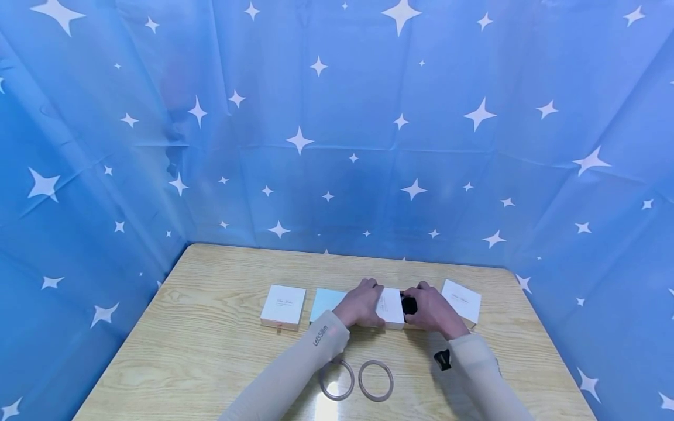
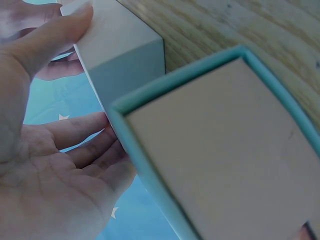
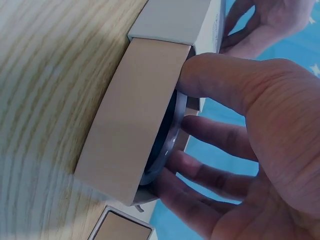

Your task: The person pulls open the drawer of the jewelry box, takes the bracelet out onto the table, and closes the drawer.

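Observation:
In the head view, my left hand grips a white box, its thumb on one side and fingers on the other. The left wrist view shows the left thumb against the white box. A beige drawer is slid partly out of the sleeve. Inside it, a greyish bangle stands partly above the drawer wall, around a dark insert. My right hand holds the bangle with bent fingers along its rim; the thumb lies by the drawer's edge.
Two bangles lie at the front of the wooden table. A white box stands at the left, a teal box beside my left hand, and another white box beyond my right. A starry blue curtain hangs behind.

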Available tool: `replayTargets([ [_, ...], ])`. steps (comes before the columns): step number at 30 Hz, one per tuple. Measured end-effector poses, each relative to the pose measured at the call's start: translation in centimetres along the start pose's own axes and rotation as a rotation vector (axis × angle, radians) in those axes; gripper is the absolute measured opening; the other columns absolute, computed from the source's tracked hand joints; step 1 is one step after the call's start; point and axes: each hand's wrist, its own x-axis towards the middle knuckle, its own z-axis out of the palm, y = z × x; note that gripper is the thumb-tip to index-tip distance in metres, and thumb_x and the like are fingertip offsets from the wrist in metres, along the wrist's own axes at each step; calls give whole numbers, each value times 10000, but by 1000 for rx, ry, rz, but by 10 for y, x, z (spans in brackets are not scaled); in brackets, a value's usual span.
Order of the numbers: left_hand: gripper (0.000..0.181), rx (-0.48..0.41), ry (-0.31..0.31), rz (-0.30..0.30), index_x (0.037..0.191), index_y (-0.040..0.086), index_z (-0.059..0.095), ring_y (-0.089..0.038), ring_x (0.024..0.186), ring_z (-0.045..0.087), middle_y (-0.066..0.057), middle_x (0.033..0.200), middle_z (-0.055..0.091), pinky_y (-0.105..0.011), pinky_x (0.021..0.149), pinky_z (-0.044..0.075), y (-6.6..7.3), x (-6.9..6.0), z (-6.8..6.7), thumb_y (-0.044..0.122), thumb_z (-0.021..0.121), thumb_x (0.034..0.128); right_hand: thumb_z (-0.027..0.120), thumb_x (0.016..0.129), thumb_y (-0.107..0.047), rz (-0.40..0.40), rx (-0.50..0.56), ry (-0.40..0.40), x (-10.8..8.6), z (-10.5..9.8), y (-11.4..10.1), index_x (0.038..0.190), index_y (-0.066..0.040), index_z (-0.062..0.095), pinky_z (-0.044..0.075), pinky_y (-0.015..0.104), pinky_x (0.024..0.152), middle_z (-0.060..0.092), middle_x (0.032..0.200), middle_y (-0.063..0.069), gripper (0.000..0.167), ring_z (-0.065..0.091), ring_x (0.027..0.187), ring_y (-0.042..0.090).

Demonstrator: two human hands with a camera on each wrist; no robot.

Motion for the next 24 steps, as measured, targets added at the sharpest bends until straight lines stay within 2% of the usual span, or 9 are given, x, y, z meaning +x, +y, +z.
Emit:
replayTargets([
  [14,883,-4,13,13,1471,93,523,-171,1206,524,-43,1342,576,-294,965,529,0,0,0,455,894,755,868,780,-225,-48,32,57,-3,4,5,1201,-31,729,576,455,797,636,1069,134,484,611,886,245],
  [24,878,0,12,17,1466,91,525,-164,1177,523,-36,1316,579,-279,951,525,-1,0,-1,449,895,755,869,764,-240,-32,16,126,-6,5,1,1156,-79,747,552,502,827,626,1145,156,441,554,1028,356],
])
